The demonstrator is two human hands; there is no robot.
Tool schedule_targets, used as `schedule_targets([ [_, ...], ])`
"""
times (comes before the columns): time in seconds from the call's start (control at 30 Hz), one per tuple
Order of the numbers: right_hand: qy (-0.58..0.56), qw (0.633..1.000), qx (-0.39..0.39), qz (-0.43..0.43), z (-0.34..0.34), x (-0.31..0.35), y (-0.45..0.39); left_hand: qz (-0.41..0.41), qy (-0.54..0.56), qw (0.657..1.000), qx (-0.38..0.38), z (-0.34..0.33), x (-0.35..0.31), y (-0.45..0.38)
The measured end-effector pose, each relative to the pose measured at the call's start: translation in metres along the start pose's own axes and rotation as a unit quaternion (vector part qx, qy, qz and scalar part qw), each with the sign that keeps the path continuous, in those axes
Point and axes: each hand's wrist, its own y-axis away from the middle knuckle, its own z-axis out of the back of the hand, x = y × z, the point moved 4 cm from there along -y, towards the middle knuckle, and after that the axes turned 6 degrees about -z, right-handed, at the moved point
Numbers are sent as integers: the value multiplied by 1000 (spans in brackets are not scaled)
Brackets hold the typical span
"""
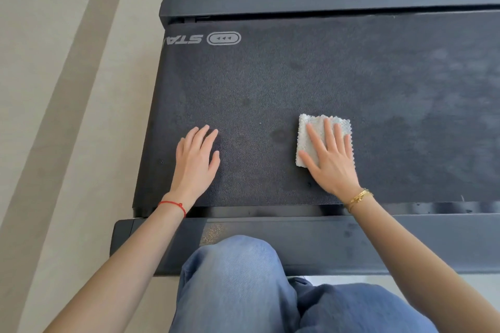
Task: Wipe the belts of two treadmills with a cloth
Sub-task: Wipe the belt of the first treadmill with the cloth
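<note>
My right hand [331,159] presses the cloth [322,138] flat-fingered onto the belt [270,84] for scrubbing. My left hand [196,159], at nine o'clock from it, rests open and empty, bracing me.

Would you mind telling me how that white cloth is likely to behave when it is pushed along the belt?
The cloth looks thin and folded, so probably floppy and light. Its nubbly weave may drag on the grainy belt, bunching unless the flat right hand presses evenly.

Belt [297,84]: before my knees [240,278], beyond the near side rail [338,240]. On it: my left hand [196,163] flat at left; cloth [311,138] at right, under my right hand [331,162].
</note>
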Motion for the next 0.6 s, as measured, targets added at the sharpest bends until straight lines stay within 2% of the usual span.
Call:
schedule_targets([
  [0.1, 5, 1000, -10, 21, -2, 17, -11, 22, -15, 1000, -1, -3, 11, -3],
  [0.17, 8, 997, 5, 77, -7, 47, -23, 37, -21, 999, 0, -4, 18, -6],
  [0.27, 34, 978, 32, 205, -25, 112, -19, 46, -22, 999, -1, -6, 27, -11],
  [0.37, 31, 968, 32, 247, -35, 123, -10, 56, -16, 998, -5, -8, 35, -16],
  [0.47, 37, 976, 14, 214, -22, 88, -35, 57, -20, 998, -4, -9, 42, -22],
  [0.6, -8, 998, -9, 59, 2, 76, -104, 65, -24, 998, -5, -11, 48, -33],
])
